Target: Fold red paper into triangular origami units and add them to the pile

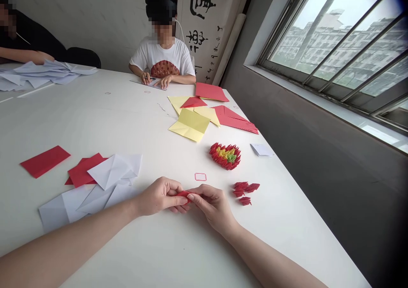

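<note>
My left hand (161,196) and my right hand (212,205) meet over the white table (127,118), both pinching a small folded red paper piece (184,193) between fingertips. Just right of my right hand lie several small folded red paper units (245,190). Beyond them sits a disc of joined folded units, red outside with yellow and green inside (225,155). A small red outlined square (200,177) is marked on the table just beyond my hands.
White sheets (95,186) and red sheets (81,172) lie to my left. Yellow paper (190,125) and red paper (234,118) lie farther back. One person in a white T-shirt (163,58) sits opposite; another person's arm (22,55) rests by white sheets at far left.
</note>
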`<control>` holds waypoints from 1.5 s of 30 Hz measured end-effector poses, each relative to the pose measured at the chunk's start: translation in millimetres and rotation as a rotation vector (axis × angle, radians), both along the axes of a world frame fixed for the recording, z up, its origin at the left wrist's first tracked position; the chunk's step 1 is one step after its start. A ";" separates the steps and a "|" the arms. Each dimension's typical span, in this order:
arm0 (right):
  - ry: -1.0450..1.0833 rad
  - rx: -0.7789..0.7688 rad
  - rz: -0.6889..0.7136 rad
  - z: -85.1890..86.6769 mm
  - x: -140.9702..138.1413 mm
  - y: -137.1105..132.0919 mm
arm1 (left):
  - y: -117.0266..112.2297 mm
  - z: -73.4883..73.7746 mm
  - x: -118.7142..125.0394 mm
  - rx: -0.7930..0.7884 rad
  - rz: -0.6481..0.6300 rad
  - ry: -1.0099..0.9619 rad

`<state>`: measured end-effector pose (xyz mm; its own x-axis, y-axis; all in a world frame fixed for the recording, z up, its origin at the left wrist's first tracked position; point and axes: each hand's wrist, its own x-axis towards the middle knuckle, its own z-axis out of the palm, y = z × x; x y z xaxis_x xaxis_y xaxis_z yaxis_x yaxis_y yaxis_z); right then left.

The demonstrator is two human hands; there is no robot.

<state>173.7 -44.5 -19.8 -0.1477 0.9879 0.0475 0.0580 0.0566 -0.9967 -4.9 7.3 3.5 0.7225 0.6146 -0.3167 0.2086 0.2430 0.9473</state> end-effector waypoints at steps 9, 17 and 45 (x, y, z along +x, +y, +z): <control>0.033 -0.085 0.010 2.4 3.5 5.1 | 3.3 1.4 -1.4 -0.006 -0.042 0.053; 0.020 -0.100 0.052 3.6 3.6 5.9 | 3.5 1.4 -1.0 -0.012 -0.076 0.082; 0.106 -0.142 0.032 2.3 -0.2 5.0 | 0.8 -10.4 3.6 0.153 -0.002 -0.077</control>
